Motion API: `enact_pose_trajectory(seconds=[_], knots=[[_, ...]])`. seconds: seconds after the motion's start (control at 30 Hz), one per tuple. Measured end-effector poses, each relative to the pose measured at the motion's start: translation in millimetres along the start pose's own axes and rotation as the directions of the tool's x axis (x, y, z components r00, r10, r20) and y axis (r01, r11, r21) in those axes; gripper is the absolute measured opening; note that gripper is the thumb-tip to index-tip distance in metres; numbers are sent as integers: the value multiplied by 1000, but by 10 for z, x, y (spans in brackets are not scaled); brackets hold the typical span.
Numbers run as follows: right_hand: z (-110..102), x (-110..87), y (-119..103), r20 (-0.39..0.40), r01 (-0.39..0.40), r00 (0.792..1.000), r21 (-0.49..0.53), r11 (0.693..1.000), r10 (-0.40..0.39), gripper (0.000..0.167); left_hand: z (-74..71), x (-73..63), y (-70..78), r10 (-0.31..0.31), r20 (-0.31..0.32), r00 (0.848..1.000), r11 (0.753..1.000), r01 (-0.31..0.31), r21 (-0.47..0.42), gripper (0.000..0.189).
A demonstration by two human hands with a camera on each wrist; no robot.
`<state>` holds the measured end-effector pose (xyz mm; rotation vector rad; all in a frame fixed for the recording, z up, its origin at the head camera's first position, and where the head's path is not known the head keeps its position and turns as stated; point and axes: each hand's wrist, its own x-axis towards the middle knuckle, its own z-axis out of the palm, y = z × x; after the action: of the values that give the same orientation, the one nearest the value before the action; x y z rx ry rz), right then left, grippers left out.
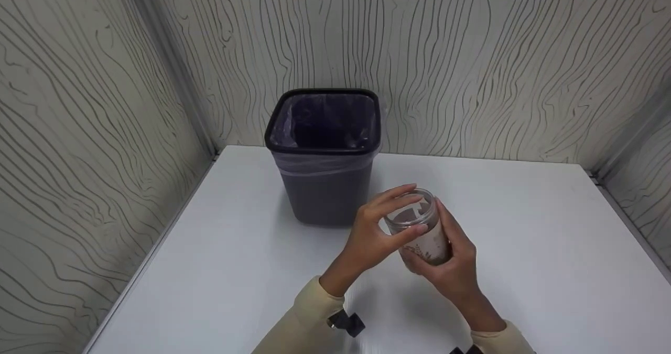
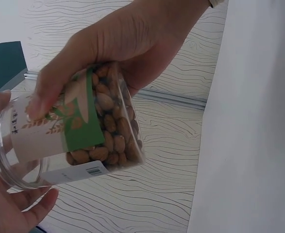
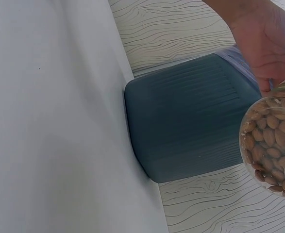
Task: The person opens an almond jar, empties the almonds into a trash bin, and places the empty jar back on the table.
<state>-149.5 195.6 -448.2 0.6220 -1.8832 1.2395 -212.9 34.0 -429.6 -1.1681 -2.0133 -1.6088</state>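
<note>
A clear jar of almonds [image 2: 108, 121] is held up above the table, tilted, its label white and green with a leaf print. My right hand [image 1: 457, 262] grips the jar's body, thumb on the near side and fingers round the far side. At the rim, my left hand [image 1: 375, 233] curls its thumb and fingers round the jar's top from the left. The left wrist view has the right hand [image 2: 127, 41] across the label and the left hand [image 2: 1, 204] at the rim. The jar's almond-filled base [image 3: 273, 150] faces the right wrist view, with the left hand [image 3: 266, 43] beyond it.
A dark trash bin [image 1: 327, 191] with a clear liner stands behind the hands, left of the jar. The white table [image 1: 209, 270] meets walls with a wavy wood-grain pattern [image 1: 445, 65] at the back and sides.
</note>
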Motion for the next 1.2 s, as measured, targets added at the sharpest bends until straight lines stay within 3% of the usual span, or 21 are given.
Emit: enact_pose_trajectory(seconds=[0.27, 0.67, 0.87, 1.07, 1.2], knots=[[-1, 1, 19, 5, 42, 999, -7, 999, -42, 96, 6, -11, 55, -47, -19, 999, 998, 48, 49, 45], [-1, -3, 12, -8, 17, 1000, -10, 1000, -17, 97, -2, -4, 13, -33, 4, 999, 999, 33, 32, 48], [3, -4, 0, -4, 6, 1000, -12, 1000, -6, 97, -26, 4, -85, -25, 43, 999, 998, 27, -59, 49], [8, -1, -22, 4, -8, 1000, 9, 1000, 8, 97, -65, 12, -129, -12, 79, 997, 978, 28, -207, 49], [7, 0, -27, 1, -12, 1000, 19, 1000, 12, 97, -82, 18, -136, 12, 94, 996, 969, 11, -246, 50]])
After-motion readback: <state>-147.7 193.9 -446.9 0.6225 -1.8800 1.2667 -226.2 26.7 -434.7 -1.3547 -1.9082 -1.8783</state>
